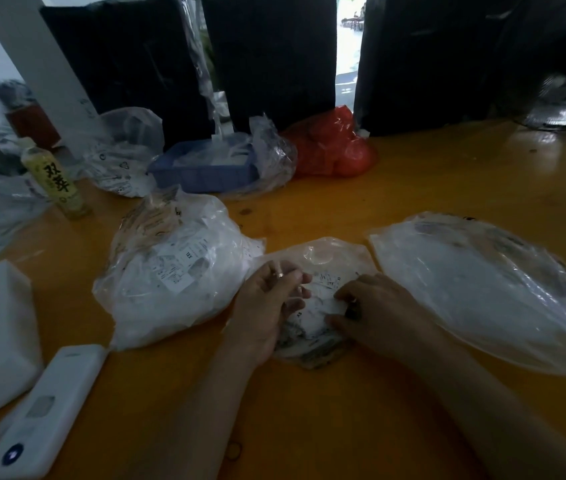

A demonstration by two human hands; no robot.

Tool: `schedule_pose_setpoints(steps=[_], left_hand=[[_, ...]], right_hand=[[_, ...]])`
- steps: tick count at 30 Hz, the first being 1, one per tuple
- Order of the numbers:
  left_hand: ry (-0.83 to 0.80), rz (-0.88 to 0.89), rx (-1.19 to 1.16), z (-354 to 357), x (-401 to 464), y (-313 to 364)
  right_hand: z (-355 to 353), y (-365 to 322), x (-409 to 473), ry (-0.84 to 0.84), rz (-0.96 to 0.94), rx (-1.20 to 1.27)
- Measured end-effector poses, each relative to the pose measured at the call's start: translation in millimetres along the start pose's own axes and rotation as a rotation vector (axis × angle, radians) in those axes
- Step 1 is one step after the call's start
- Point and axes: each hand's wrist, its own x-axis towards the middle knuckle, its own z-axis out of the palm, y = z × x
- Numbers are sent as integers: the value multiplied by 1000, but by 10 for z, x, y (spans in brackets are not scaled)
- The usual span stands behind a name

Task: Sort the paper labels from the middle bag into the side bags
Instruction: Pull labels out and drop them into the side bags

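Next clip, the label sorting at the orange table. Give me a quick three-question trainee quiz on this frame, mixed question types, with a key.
1. True or false: both hands are at the middle bag.
2. Which side bag looks fuller? A) the left bag B) the right bag
3. Fill in: behind the left bag, a blue ____ sits inside clear plastic.

Key
1. True: the left hand and the right hand both rest on the paper labels in it.
2. A: it bulges with labels, while the right one lies flat.
3. tray.
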Motion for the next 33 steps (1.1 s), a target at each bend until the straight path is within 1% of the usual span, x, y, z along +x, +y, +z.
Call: schedule_pose_setpoints(steps=[5, 9, 11, 15, 18, 20, 24, 27, 33], left_hand=[[22, -5, 14, -17, 32, 14], [28, 9, -34, -19, 40, -24], [19, 11, -68, -24, 40, -25], [28, 11, -130, -27, 44, -35], [32, 9, -146, -14, 35, -39], [26, 15, -144, -3, 28, -46], [37, 25, -123, 18, 4, -55], [19, 20, -123, 26, -9, -48], [29, 2, -30, 40, -35, -27]], right_hand=[[-36, -93, -47, 70, -33, -62], [-52, -139, -49, 77, -9, -39], [-66, -137, -55, 140, 57, 88], [-138, -108, -60, 324, 220, 404], [-174, -80, -66, 367, 279, 513], [-182, -68, -73, 378, 287, 583], [-252, -65, -81, 374, 315, 831], [-283, -52, -96, 381, 299, 863], [-327, -117, -136, 447, 142, 954]])
